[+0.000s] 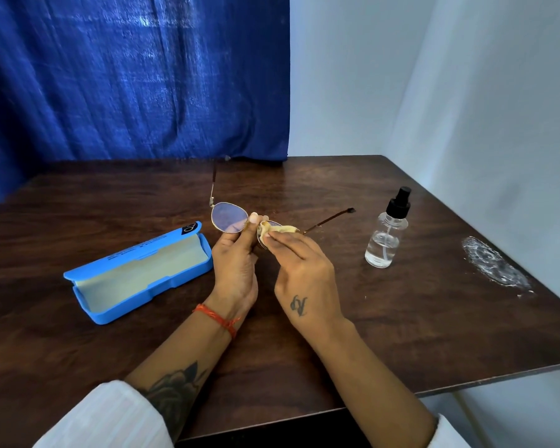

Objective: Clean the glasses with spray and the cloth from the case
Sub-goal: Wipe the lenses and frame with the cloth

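Thin gold-rimmed glasses (229, 217) with their temples unfolded are held above the middle of the table. My left hand (235, 263) pinches them at the bridge between thumb and fingers. My right hand (304, 273) pinches a small yellowish cloth (280, 228) around the right lens, which the cloth and fingers mostly hide. The left lens is bare and reflects the room. A clear spray bottle (387, 234) with a black pump top stands upright to the right of my hands. The blue glasses case (136, 273) lies open on the left, showing its pale lining.
The dark wooden table (401, 318) ends close on the right and front. A white powdery smear (495, 263) marks its right side. A blue curtain (126, 76) hangs behind, and a pale wall stands to the right.
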Available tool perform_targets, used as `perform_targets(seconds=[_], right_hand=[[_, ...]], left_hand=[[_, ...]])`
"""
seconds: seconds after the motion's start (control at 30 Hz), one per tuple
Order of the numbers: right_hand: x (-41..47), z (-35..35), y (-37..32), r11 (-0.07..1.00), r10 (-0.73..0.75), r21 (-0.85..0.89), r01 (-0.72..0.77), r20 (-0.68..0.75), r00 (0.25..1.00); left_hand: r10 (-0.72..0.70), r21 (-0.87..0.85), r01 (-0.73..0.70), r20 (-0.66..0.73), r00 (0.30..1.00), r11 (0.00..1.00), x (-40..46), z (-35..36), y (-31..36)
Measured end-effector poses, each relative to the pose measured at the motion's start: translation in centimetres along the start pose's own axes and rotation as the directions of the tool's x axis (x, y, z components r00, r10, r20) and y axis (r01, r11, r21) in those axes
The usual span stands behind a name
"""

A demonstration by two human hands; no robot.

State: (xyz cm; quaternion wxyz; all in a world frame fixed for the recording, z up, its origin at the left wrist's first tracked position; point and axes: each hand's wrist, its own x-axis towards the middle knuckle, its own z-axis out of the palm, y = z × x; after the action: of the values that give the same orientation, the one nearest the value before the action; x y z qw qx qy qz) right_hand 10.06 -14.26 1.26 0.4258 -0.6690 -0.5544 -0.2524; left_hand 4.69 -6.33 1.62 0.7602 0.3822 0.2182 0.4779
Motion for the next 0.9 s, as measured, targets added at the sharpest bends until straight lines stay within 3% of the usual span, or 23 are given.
perform_targets(seconds=[0.2, 0.43, 0.7, 0.9], right_hand=[[-0.13, -0.33, -0.05, 1.0, 0.018, 0.017, -0.018, -0.048, 0.999], [0.27, 0.39, -0.31, 0.996, 0.088, -0.02, -0.087, 0.067, 0.994], [-0.34, -0.28, 0.03, 0.992, 0.054, 0.114, -0.049, -0.044, 0.998], [0.32, 0.18, -0.33, 0.992, 0.126, 0.03, -0.126, -0.013, 0.992]], left_hand=[[0.01, 0.049, -0.008, -0.026, 1.0, 0.999, 0.23, -0.19, -0.15], [0.041, 0.061, -0.042, 0.025, 0.999, 0.997, -0.51, 0.28, -0.24], [0.05, 0.063, -0.049, -0.014, 0.999, 0.997, -0.07, -0.17, -0.07], [0.061, 0.074, -0.062, 0.014, 0.998, 0.995, -0.15, 0.1, -0.19]])
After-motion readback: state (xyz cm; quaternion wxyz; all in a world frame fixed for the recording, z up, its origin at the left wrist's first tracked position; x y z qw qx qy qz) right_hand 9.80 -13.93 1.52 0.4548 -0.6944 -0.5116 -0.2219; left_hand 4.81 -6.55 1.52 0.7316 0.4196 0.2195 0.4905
